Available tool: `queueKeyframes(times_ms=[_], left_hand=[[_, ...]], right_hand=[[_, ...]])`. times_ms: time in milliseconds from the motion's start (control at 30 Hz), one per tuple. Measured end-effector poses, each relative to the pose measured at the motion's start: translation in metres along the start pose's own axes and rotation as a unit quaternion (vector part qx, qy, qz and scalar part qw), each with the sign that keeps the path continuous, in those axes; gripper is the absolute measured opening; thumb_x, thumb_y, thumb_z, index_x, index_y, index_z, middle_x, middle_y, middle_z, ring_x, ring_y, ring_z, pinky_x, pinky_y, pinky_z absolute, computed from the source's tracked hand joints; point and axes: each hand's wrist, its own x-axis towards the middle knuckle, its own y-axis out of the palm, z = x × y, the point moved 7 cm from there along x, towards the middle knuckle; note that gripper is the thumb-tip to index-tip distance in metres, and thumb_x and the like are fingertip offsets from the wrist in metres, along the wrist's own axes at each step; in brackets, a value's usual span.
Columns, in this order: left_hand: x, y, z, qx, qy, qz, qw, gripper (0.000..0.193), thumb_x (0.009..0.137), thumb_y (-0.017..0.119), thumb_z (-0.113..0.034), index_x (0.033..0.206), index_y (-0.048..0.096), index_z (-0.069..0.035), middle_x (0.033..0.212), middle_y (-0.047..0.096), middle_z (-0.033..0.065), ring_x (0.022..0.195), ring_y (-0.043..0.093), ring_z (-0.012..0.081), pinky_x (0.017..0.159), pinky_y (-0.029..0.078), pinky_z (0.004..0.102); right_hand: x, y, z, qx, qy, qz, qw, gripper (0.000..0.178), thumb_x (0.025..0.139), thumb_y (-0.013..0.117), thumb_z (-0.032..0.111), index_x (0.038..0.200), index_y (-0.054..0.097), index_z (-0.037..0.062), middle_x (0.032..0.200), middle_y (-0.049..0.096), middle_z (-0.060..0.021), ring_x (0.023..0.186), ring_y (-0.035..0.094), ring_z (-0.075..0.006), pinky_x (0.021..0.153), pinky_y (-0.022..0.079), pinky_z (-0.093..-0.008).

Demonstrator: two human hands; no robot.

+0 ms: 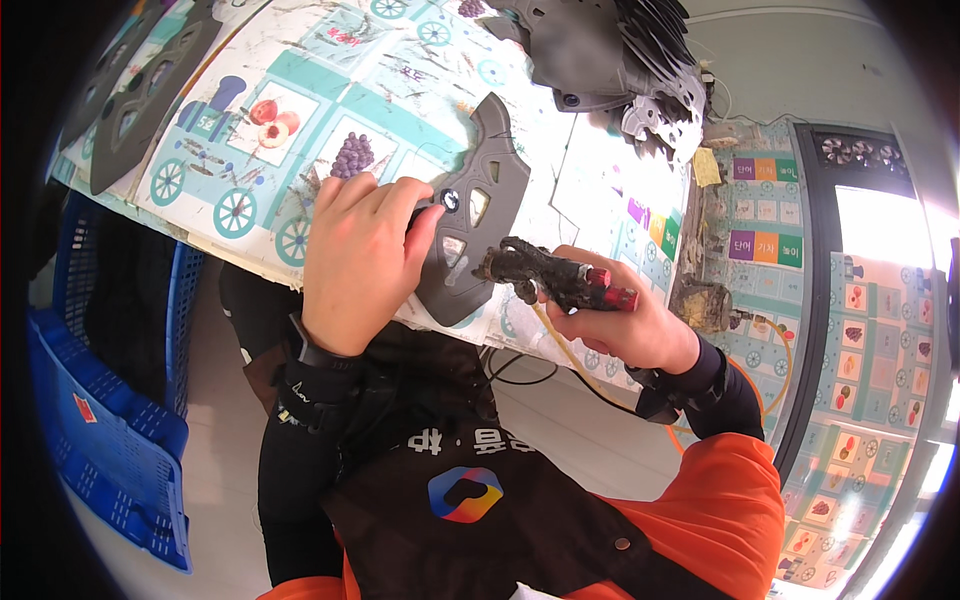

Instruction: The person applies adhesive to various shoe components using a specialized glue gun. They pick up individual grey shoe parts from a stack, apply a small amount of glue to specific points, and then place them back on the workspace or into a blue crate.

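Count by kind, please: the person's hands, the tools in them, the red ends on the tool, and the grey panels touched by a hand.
Hands: 2 (left hand, right hand)
Tools held: 1 (grimy dark tool in the right hand)
Red ends on the tool: 2 (upper red end, lower red end)
Grey panels touched: 1 (grey panel under the left hand)
Total: 6
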Motion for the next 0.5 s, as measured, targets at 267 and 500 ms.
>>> queueKeyframes(times_ms=[267,500], left_hand=[[0.001,-0.001,-0.001,0.001,0.003,0.007,1.0,0.012,0.097,0.077,-0.017,0.1,0.069,-0.009,0.087,0.073,0.0021,0.083,0.062,0.0248,0.081,0.042,0.0407],[0.001,0.0,0.0,0.0,0.005,-0.005,1.0,0.016,0.093,0.082,-0.016,0.102,0.072,-0.01,0.083,0.071,0.0045,0.08,0.063,0.0277,0.079,0.044,0.042]], right_hand=[[0.002,-0.01,-0.025,0.035,0.003,-0.031,0.999,0.069,0.094,0.076,0.005,0.157,0.048,-0.0042,0.112,0.075,-0.0074,0.09,0.069,-0.0111,0.082,0.057,-0.0288],[0.002,-0.015,-0.013,0.077,0.036,-0.048,0.995,0.069,0.095,0.077,0.006,0.156,0.049,-0.0041,0.11,0.075,-0.0062,0.086,0.067,-0.0109,0.077,0.056,-0.0279]])
